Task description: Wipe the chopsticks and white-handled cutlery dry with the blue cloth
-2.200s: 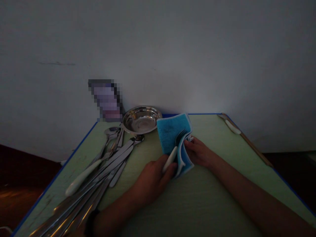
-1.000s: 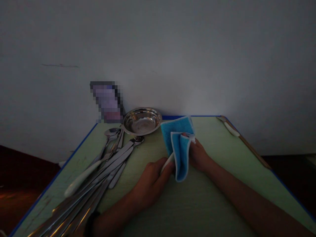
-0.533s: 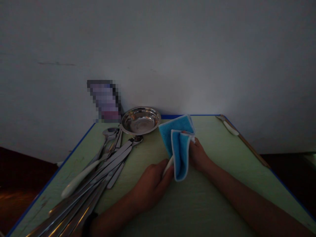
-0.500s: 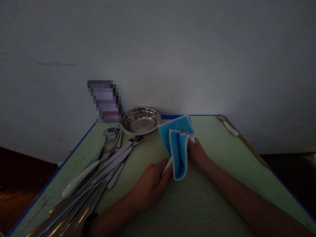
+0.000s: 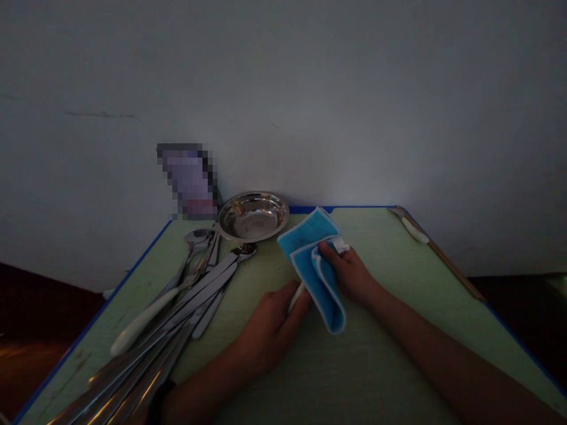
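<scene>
My left hand (image 5: 279, 321) is closed around a pale, cream-coloured handle (image 5: 296, 298). The far end of that utensil is hidden under a folded blue cloth (image 5: 312, 265) with light edging, so its kind does not show. My right hand (image 5: 348, 268) grips the cloth, thumb on top, beside a small white tag. Left of my hands lies a pile of metal cutlery (image 5: 177, 319), with knives, spoons and a utensil with a cream handle (image 5: 144, 321) among it. A shiny steel bowl (image 5: 254, 219) stands behind the pile.
A blurred-out upright panel (image 5: 190, 180) leans on the wall behind the table's left corner. Along the right edge of the green table (image 5: 398, 330) lie a cream-handled utensil (image 5: 415, 230) and a brown wooden strip (image 5: 456, 268). The wall (image 5: 354, 106) borders the table's far side.
The cloth has turned and its hanging fold has swung to the right and down. My right thumb now shows on top of it. My left hand has barely moved.
</scene>
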`<state>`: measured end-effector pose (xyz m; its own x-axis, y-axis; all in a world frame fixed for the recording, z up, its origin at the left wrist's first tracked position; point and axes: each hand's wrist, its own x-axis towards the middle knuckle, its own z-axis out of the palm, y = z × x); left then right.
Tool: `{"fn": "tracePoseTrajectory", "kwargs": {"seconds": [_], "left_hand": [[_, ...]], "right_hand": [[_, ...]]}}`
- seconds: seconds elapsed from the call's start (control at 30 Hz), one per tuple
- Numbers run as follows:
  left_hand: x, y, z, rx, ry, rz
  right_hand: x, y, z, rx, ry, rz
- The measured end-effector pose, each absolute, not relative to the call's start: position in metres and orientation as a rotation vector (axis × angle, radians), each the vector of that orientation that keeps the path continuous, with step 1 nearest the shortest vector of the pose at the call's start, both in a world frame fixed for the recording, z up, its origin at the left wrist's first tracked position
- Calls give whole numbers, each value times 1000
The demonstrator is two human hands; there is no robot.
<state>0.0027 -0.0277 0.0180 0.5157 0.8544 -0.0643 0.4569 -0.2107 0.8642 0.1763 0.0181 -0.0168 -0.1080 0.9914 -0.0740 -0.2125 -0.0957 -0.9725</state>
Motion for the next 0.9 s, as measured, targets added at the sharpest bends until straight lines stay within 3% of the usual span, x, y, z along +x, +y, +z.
{"fn": "tracePoseTrajectory", "kwargs": {"seconds": [0.27,0.5,0.9], "left_hand": [[1,-28,18,1802,1120,689],[-1,-24,16,1663,1244,794],[-1,-26,24,1869,1008,574]], "right_hand": [[172,18,-16,-1100,-903,1334],[177,27,-13,-846,-543,1399],[182,15,-14,-976,-1170,1588]]}}
